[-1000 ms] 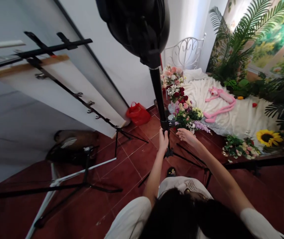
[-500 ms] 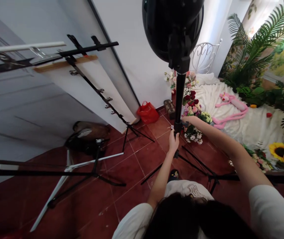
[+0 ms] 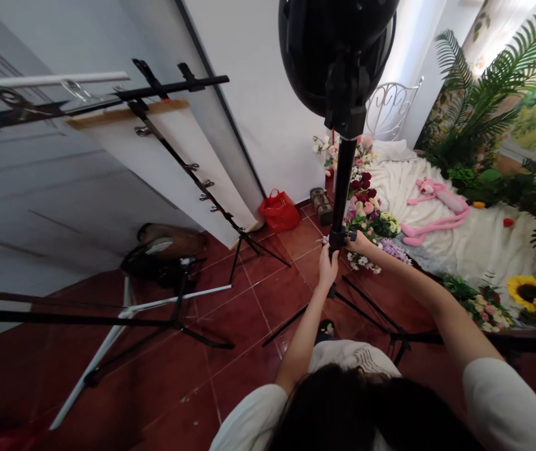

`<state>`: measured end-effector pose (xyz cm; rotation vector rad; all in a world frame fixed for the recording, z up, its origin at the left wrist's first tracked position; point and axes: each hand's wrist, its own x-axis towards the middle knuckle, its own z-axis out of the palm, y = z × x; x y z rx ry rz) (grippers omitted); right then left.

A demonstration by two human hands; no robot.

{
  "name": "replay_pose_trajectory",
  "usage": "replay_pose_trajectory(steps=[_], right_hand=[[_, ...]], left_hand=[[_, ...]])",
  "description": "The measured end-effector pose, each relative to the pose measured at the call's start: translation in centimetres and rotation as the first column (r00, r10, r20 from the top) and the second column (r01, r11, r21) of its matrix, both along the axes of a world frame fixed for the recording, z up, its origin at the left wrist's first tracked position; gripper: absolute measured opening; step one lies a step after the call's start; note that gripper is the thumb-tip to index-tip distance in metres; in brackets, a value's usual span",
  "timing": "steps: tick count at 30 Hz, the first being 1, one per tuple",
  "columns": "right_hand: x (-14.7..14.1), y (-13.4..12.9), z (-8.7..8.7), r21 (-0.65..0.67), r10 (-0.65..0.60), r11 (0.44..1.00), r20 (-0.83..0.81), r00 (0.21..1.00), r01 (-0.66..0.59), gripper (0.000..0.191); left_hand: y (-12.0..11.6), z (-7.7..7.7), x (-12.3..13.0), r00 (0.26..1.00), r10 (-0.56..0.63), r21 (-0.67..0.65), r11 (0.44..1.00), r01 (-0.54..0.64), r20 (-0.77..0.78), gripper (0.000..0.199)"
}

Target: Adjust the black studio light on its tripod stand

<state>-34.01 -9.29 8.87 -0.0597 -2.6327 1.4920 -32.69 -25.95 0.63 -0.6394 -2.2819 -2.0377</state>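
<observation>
I stand on a floor of dark red glossy tiles (image 3: 258,326) in a white-walled room (image 3: 249,106), looking down at a black light stand (image 3: 340,188) topped by a round black lamp dome (image 3: 336,50). My left hand (image 3: 328,266) is closed around the stand just below a black collar (image 3: 338,238), and my right hand (image 3: 360,244) reaches in from the side, narrow, its fingertips at that collar (whether they truly grip it, I cannot tell).

Just beyond the stand, bunches of roses and mixed artificial flowers (image 3: 366,213) stand against a bed with a white fluffy blanket (image 3: 465,232), where a pink plush toy (image 3: 432,203) lies. Palm fronds (image 3: 472,106) rise at the far right. The stand's tripod legs (image 3: 371,313) spread across the tiles toward my feet, and a red plastic bag (image 3: 278,212) sits by the wall. To my left, tile runs out to a second stand (image 3: 178,313) and a long white board on a clamp bar (image 3: 164,150).

My own dark hair (image 3: 366,413) blocks the bottom edge, and the top edge cuts off the dome.
</observation>
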Motion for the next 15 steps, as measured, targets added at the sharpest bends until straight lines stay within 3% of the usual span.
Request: replay_pose_trajectory(steps=[4, 7, 8, 12, 15], right_hand=[[1.2, -1.1, -1.4, 0.221, -0.129, 0.970, 0.090, 0.988, 0.106, 0.022], [2.3, -2.2, -2.5, 0.293, -0.175, 0.943, 0.043, 0.984, 0.155, 0.010], [2.9, -2.5, -3.0, 0.296, -0.174, 0.941, 0.009, 0.985, 0.164, 0.013], [5.9, -2.9, -4.8, 0.299, -0.104, 0.947, -0.071, 0.992, 0.120, 0.058], [7.5, -2.7, -5.1, 0.315, -0.043, 0.946, -0.115, 0.992, 0.078, 0.078]], left_hand=[[0.1, 0.1, 0.0, 1.000, 0.003, 0.003, 1.000, -0.003, 0.003, 0.057], [0.1, -0.1, -0.1, 1.000, 0.006, 0.004, 1.000, -0.006, 0.006, 0.054], [0.1, -0.2, -0.1, 1.000, 0.010, 0.005, 1.000, -0.010, 0.008, 0.055], [0.1, -0.4, -0.1, 1.000, 0.013, 0.008, 1.000, -0.013, 0.015, 0.054], [0.0, -0.4, -0.1, 1.000, 0.010, 0.005, 1.000, -0.010, 0.021, 0.053]])
